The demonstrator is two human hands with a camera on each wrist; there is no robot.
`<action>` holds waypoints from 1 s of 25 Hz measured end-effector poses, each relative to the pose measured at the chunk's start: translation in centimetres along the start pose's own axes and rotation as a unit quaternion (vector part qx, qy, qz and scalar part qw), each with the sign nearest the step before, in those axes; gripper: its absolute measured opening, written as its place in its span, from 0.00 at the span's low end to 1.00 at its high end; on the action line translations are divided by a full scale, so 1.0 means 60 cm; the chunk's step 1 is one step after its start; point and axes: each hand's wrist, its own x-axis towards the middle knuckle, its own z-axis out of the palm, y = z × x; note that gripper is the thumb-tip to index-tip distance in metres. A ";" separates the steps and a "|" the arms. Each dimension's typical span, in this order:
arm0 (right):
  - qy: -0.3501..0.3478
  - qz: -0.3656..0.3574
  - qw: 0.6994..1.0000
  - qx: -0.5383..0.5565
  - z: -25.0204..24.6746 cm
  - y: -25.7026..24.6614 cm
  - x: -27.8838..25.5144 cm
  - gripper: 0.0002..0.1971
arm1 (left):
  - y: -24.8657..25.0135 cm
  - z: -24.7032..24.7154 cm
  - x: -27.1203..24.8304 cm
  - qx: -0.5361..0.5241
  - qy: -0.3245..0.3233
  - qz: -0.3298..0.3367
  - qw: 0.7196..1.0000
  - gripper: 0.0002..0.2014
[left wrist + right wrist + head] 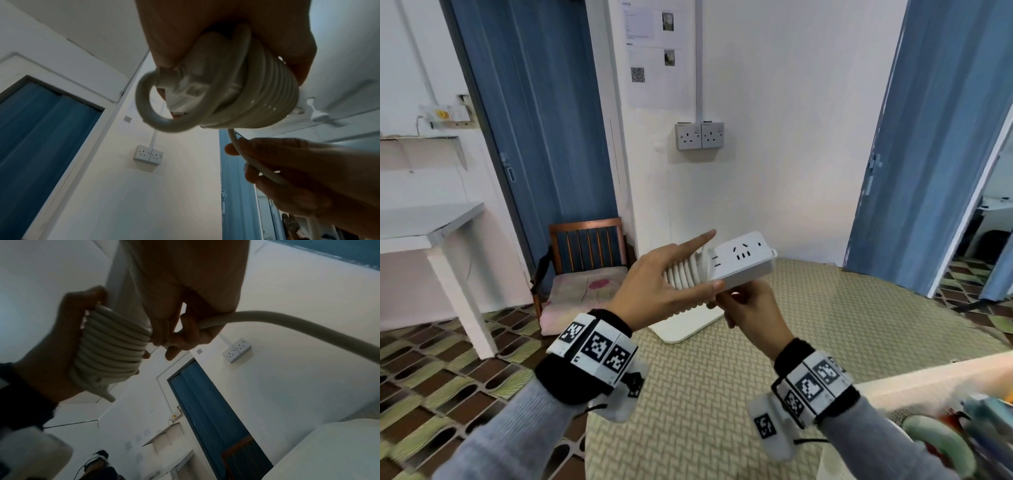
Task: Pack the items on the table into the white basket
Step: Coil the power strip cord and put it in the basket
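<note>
A white power strip (743, 260) is held up in the air in the head view, its white cord (683, 274) wound in several turns round its near end. My left hand (661, 281) grips that wound end, thumb along the near edge and index finger pointing straight out over the top. Just under the strip, my right hand (750, 308) is curled round the loose end of the cord (287, 321). The left wrist view shows the coil (257, 100) and the loose cord (259, 167) running down into the right hand (298, 170). A pale rim (928, 373), blurred, sits at bottom right with colourful things behind it.
Below the hands a white rounded board (688, 329) lies over a woven mat (705, 394). A wooden chair (585, 260) stands to the left beside a white table (431, 226). Two wall sockets (699, 136) are straight ahead, with blue doors (544, 120) on both sides.
</note>
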 end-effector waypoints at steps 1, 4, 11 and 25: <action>-0.012 0.003 1.000 -0.013 0.004 0.003 -0.005 0.02 | -0.002 0.000 -0.001 -0.006 0.020 -0.011 1.000 0.33; -0.034 -0.018 0.999 -0.011 -0.002 0.007 -0.026 0.08 | -0.007 -0.011 0.001 -0.002 0.110 -0.055 0.992 0.32; -0.010 -0.038 0.999 0.002 -0.026 -0.015 -0.046 0.03 | -0.028 -0.029 0.010 0.045 0.144 -0.095 0.984 0.39; 0.003 -0.127 0.979 -0.159 -0.059 -0.057 0.031 0.17 | 0.002 0.019 0.000 0.247 0.049 0.070 0.965 0.38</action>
